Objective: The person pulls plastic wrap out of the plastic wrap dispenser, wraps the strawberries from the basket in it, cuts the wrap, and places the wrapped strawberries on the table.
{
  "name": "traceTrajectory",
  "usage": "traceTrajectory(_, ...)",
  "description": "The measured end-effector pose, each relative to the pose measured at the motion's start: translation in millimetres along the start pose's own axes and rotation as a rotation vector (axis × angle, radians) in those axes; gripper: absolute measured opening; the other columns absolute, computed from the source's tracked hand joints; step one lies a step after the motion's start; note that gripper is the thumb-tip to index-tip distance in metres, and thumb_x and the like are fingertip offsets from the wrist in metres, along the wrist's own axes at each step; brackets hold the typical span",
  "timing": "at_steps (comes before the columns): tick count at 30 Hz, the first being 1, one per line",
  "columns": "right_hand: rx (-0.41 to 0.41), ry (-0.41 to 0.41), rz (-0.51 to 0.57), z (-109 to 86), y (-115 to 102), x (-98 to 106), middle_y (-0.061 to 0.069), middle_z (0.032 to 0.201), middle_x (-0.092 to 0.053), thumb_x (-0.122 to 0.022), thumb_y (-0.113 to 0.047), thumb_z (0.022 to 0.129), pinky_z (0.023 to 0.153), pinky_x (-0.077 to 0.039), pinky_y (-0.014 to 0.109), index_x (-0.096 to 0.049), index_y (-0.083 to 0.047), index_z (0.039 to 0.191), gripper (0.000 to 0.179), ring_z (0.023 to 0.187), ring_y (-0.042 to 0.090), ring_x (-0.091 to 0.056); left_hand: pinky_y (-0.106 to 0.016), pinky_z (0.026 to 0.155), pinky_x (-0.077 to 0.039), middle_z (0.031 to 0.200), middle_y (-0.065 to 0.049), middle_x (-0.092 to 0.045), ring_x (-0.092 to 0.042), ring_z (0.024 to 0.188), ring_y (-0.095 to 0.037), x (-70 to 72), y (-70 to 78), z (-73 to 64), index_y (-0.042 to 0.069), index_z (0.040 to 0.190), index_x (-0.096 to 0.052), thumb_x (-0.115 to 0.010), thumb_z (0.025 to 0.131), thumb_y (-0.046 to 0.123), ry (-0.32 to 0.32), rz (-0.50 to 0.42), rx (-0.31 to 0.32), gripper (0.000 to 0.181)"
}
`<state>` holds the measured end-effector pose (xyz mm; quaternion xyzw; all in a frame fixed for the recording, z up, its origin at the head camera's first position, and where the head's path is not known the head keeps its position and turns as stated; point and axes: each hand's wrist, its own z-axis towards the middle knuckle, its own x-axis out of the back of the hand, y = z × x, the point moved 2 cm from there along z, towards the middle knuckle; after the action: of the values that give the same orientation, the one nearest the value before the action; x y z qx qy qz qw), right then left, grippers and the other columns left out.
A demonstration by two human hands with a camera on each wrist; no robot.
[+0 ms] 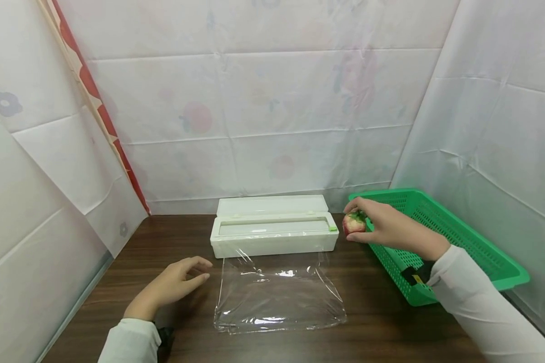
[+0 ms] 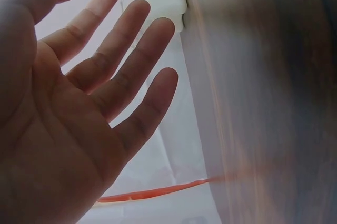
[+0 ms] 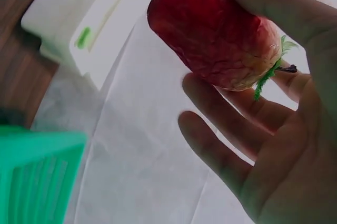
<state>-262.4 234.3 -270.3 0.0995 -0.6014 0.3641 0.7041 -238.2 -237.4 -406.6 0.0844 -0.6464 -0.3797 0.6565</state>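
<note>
Between the thumb and fingers of my right hand [image 1: 388, 227] is a strawberry [image 3: 210, 37], large and red with a pale top, green leaves and a dark stem. The hand holds it in the air by the left rim of a green basket [image 1: 463, 227]. My left hand [image 1: 174, 282] hovers above the table with fingers apart and nothing in them; the palm shows in the left wrist view. To its right, a sheet of clear plastic wrap [image 1: 279, 297] lies on the table, drawn out from a white wrap dispenser box [image 1: 272, 244].
The dispenser's lid [image 1: 272, 205] stands raised at the back, and a small green tab [image 1: 333, 228] sits at its right end. Patterned white sheeting [image 1: 272, 101] encloses the dark wooden table [image 1: 363, 322] at the back and sides.
</note>
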Motion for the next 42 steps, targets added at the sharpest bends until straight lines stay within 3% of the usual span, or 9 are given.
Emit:
traceTrajectory(8, 0.085, -0.028, 0.005, 3.4, -13, -23, -0.009, 0.098, -0.058, -0.082, -0.037, 0.085, 0.082, -0.052, 0.039, -0.06, -0.016, 0.121, 0.047, 0.09, 0.013, -0.054, -0.052, 0.089, -0.053, 0.117, -0.007, -0.068, -0.065, 0.105, -0.029, 1.1, -3.2, -0.6, 0.008, 0.122, -0.065, -0.065, 0.1, 0.025, 0.006, -0.003, 0.007, 0.028)
traceTrajectory(15, 0.106, -0.053, 0.052, 4.6, -17, -35, -0.008, 0.099, -0.058, -0.086, -0.026, 0.082, 0.069, -0.052, 0.025, -0.058, -0.018, 0.115, 0.044, 0.086, 0.011, -0.054, -0.051, 0.088, -0.053, 0.116, -0.005, -0.068, -0.064, 0.106, -0.029, 1.3, -4.8, -1.5, 0.01, 0.122, -0.065, -0.065, 0.1, 0.027, 0.006, -0.001, 0.011, 0.028)
traceTrajectory(34, 0.101, -0.077, 0.226, 6.9, -34, -66, -0.005, 0.099, -0.06, -0.085, -0.019, 0.083, 0.063, -0.055, 0.025, -0.053, -0.017, 0.114, 0.045, 0.081, 0.01, -0.058, -0.05, 0.084, -0.054, 0.115, -0.005, -0.068, -0.064, 0.104, -0.028, 2.1, -9.1, -2.1, 0.01, 0.121, -0.065, -0.065, 0.1, 0.029, -0.018, -0.003, 0.034, 0.028)
traceTrajectory(42, 0.073, -0.102, 0.273, 6.0, -33, -78, -0.009, 0.098, -0.062, -0.085, -0.023, 0.083, 0.065, -0.056, 0.027, -0.052, -0.023, 0.115, 0.045, 0.083, 0.011, -0.06, -0.05, 0.085, -0.054, 0.113, -0.002, -0.067, -0.063, 0.104, -0.028, 5.7, -9.2, -4.5, 0.011, 0.122, -0.065, -0.064, 0.1, 0.029, -0.017, -0.001, 0.054, 0.028)
